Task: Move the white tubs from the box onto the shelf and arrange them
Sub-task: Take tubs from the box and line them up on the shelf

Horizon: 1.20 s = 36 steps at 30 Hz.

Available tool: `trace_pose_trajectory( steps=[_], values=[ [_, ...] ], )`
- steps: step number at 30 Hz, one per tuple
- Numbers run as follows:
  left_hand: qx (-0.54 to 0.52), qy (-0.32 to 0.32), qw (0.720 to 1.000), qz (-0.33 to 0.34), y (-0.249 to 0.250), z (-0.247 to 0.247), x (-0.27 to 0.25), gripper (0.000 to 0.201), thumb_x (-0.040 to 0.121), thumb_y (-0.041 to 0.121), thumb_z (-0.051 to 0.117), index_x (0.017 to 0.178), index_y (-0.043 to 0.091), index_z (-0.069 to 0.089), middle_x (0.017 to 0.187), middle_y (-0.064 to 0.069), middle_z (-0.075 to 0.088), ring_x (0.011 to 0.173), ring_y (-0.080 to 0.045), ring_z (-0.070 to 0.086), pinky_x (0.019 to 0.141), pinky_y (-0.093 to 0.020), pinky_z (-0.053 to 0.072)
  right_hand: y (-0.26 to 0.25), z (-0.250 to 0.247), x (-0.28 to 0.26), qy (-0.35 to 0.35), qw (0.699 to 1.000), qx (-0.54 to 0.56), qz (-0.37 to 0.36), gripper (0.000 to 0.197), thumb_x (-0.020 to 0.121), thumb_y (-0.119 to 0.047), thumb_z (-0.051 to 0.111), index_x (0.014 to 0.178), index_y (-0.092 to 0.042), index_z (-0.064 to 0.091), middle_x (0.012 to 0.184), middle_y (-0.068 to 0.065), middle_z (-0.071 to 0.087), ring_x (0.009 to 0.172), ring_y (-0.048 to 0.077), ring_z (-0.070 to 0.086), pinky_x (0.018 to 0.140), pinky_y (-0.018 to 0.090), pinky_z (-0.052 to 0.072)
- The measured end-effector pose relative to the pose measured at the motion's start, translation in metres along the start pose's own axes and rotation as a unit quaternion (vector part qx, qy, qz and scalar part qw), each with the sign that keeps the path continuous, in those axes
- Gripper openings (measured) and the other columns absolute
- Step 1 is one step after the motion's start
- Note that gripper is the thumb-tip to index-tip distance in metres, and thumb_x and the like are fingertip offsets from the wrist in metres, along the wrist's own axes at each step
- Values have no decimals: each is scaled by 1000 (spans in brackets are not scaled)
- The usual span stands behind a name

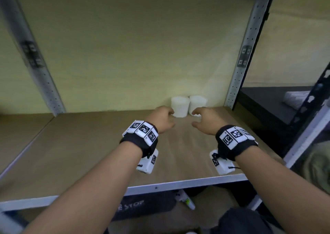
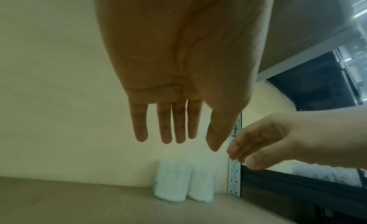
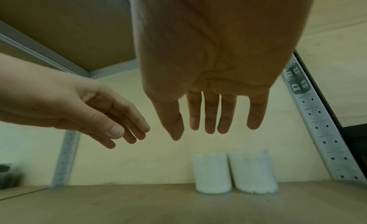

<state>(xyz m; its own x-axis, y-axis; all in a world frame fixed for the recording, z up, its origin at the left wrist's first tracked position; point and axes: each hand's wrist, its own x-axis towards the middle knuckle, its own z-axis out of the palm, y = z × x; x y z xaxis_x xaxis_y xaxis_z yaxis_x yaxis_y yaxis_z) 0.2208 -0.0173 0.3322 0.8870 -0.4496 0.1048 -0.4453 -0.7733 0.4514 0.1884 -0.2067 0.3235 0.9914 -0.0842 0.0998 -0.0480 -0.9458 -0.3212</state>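
Two white tubs stand upright side by side at the back of the shelf [image 1: 89, 153], close to its right rear corner and up against the pale back panel [image 1: 125, 46]. The left tub [image 1: 180, 106] and the right tub [image 1: 197, 102] sit just beside each other; whether their sides actually touch cannot be told. From the wrist views both look ribbed or filled with fine white sticks, though the blur keeps the detail unclear. A perforated metal post [image 1: 241, 64] rises just to the right of the pair.

Both hands hover above the wooden board in front of the tubs and hold nothing. The left hand [image 1: 161, 118] is in front of the left tub, its fingers loose and mostly straight, pointing toward the back of the shelf. In the head view its fingertips overlap the lower edge of the left tub, but the left wrist view shows clear space between fingers and tub. The right hand [image 1: 205, 120] is in front of the right tub, fingers likewise relaxed and slightly spread, thumb apart from the rest; the right wrist view shows it off the tubs too. The two hands are near each other without touching.

Each forearm wears a black wrist strap [image 1: 141, 141] with white marker blocks. Another perforated post [image 1: 35, 64] stands at the left. To the right, past the post, a darker shelf [image 1: 267, 105] holds a blurred white bundle [image 1: 296, 98]. Below the front rail [image 1: 160, 187], dark material with pale lettering is partly visible.
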Motion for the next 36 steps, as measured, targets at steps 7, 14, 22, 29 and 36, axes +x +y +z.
trace_pose_trajectory(
  steps=[7,14,22,29,36],
  values=[
    [-1,23,999,-29,-10,-5,-103,47,85,24,63,131,14,55,132,-4,57,122,-20,53,101,-27,41,-42,18,-84,-25,998,48,-30,45,87,-27,65,128,-14,56,133,7,57,122,23,54,99,29,43],
    [-30,-12,996,-83,-30,17,-191,44,86,25,63,128,17,55,128,-1,60,120,-18,54,99,-28,43,-78,51,-151,-42,996,63,-43,39,85,-28,66,122,-17,60,126,5,60,113,22,58,96,33,47],
    [-54,-83,985,-142,-61,66,-242,42,82,25,68,121,12,60,118,-6,64,109,-23,62,94,-33,51,-101,121,-187,-125,989,73,-31,26,84,-25,68,106,-12,65,108,7,65,102,24,62,85,30,48],
    [-51,-181,956,-225,-99,116,-263,41,80,29,72,115,9,65,115,-10,67,106,-27,64,88,-32,51,-103,201,-190,-256,964,77,-10,31,80,-27,74,106,-13,66,108,4,65,101,21,62,86,28,48],
    [-21,-279,899,-337,-178,218,-263,62,63,34,81,120,21,61,119,-5,65,100,-26,64,80,-34,52,-89,285,-199,-368,930,15,3,34,80,-25,71,109,-9,63,113,11,64,99,24,61,86,31,51]
  ],
)
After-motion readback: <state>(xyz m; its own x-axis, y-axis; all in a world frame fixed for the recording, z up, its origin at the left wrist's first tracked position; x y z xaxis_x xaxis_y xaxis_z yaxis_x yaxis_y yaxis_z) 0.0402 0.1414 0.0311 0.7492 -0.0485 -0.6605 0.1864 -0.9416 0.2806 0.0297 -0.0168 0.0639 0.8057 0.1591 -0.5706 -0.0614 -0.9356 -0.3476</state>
